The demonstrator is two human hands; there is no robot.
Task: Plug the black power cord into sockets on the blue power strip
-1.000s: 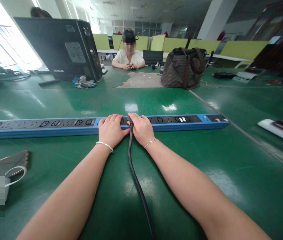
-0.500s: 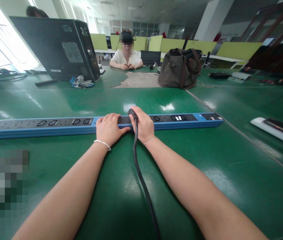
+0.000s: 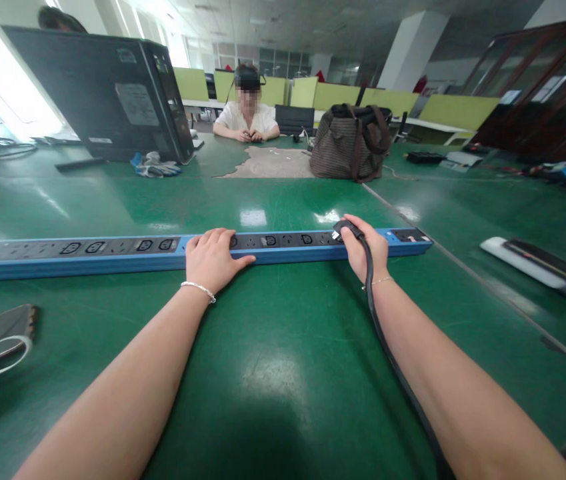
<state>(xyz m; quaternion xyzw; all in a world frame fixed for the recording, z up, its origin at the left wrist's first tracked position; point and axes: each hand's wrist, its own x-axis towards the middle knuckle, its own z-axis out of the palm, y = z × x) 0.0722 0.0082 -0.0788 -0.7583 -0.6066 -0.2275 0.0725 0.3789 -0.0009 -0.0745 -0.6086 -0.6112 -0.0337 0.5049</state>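
Note:
A long blue power strip (image 3: 293,254) with black sockets lies across the green table. My left hand (image 3: 215,253) rests over it near the middle, fingers across the top and thumb along the front side, gripping it. My right hand (image 3: 369,250) is closed around a black power plug (image 3: 347,229), whose metal prongs point left and are out of any socket. The plug is above the strip's right part; its black cord (image 3: 380,320) hangs from my hand and runs down along my right forearm.
Beyond the strip stand a black computer case (image 3: 113,100), work gloves (image 3: 155,165) and a brown bag (image 3: 350,143). A person (image 3: 246,113) sits across the table. A white and black object (image 3: 527,260) lies at right, a phone-like slab (image 3: 0,327) at left.
My right hand has moved right along the strip with the plug, lifting it away from the sockets near my left hand; the prongs now show. My left hand stays on the strip.

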